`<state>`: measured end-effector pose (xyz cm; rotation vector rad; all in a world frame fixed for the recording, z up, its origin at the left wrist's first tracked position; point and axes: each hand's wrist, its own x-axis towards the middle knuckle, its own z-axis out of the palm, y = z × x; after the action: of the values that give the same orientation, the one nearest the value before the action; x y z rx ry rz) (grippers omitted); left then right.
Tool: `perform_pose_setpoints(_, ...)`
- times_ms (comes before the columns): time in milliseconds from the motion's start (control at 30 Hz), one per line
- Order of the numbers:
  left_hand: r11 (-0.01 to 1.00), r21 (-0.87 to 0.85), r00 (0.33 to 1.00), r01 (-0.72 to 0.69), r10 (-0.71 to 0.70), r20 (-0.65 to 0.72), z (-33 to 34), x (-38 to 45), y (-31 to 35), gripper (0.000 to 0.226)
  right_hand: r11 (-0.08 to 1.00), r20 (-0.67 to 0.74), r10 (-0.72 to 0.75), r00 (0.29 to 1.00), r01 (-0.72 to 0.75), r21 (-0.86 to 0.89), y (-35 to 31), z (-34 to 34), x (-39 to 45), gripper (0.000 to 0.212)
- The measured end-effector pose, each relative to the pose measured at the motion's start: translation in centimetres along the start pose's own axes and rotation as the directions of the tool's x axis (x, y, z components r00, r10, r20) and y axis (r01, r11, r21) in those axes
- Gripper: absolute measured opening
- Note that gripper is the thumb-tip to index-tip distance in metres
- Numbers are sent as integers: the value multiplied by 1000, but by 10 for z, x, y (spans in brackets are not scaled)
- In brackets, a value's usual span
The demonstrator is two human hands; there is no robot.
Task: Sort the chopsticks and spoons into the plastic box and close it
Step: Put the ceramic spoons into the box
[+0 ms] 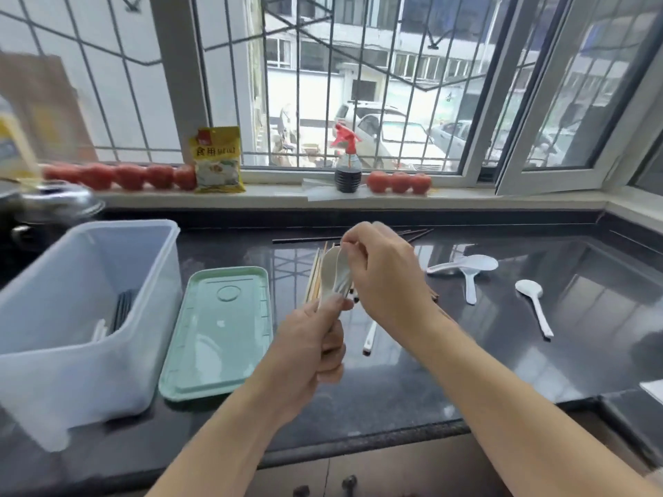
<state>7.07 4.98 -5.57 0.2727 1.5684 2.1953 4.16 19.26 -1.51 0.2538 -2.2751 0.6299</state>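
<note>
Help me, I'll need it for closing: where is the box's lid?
The green lid lies flat on the counter, left of centre, between the plastic box and the left hand.

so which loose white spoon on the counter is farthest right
The long-handled white spoon lying alone; the other two, the rice paddles, overlap nearer the hands.

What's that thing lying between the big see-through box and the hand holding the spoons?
The green lid lies flat on the counter between the plastic box and the left hand, seen in the head view.
</note>
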Motion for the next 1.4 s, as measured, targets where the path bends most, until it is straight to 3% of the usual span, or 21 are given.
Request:
perform_pose_setpoints(100,998,39,998,-54,56,-27,-21,-24,33,18,989,0,45,999,-45,142,-42,6,18,7)
perform_pose_setpoints(200,990,73,993,-117,118,-9,-49,-54,74,16,923,181,121,976,-178,341,-93,13,36,17)
perform_pose_setpoints(267,985,106,991,-135,136,-9,-71,-77,100,24,828,314,94,945,-250,502,-129,22,45,11)
perform_pose_setpoints(367,981,173,993,-86,99,-68,-107,-106,132,15,651,419,48,907,-347,675,-182,44,56,18)
perform_pose_setpoints(433,939,344,971,9,73,-227,-139,-111,148,25,746,416,23,909,-293,598,-209,69,66,18)
perform_pose_setpoints(533,770,628,890,112,203,-409,-191,-101,164,32,885,456,-27,890,-191,425,-243,112,83,22)
perform_pose_setpoints(633,414,888,806,203,444,-391,-234,-89,172,26,918,506,4,863,-203,339,-274,142,100,27)
perform_pose_setpoints(667,354,911,790,211,487,-372,-244,-88,174,24,915,530,-17,848,-200,349,-281,149,106,30)
perform_pose_setpoints(700,362,913,787,187,501,-359,-254,-87,174,25,896,551,-64,832,-195,399,-286,155,110,34)
perform_pose_setpoints(767,620,785,815,10,450,-366,-268,-93,174,29,724,625,-77,777,-388,570,-285,164,113,43)
perform_pose_setpoints(833,848,517,855,-117,351,-382,-277,-104,171,24,517,700,-106,707,-562,646,-276,171,108,46)
perform_pose_setpoints(967,920,365,885,-142,283,-369,-291,-115,162,19,423,704,-239,669,-581,696,-265,185,100,40)
perform_pose_setpoints(1133,952,235,840,-194,285,-462,-292,-111,155,27,359,732,-169,660,-651,669,-270,187,101,27)
perform_pose_setpoints(1233,946,289,741,-149,300,-601,-300,-108,153,24,450,718,-6,696,-639,624,-262,180,109,19)
perform_pose_setpoints(1333,934,340,701,-108,314,-640,-312,-110,145,23,790,544,107,832,-403,461,-234,170,126,22)
perform_pose_setpoints(1367,932,343,705,-112,318,-633,-314,-112,143,21,894,538,75,839,-296,337,-227,166,131,25)
perform_pose_setpoints(1400,931,347,712,-116,321,-624,-314,-113,141,19,952,599,45,800,-216,218,-223,163,133,26)
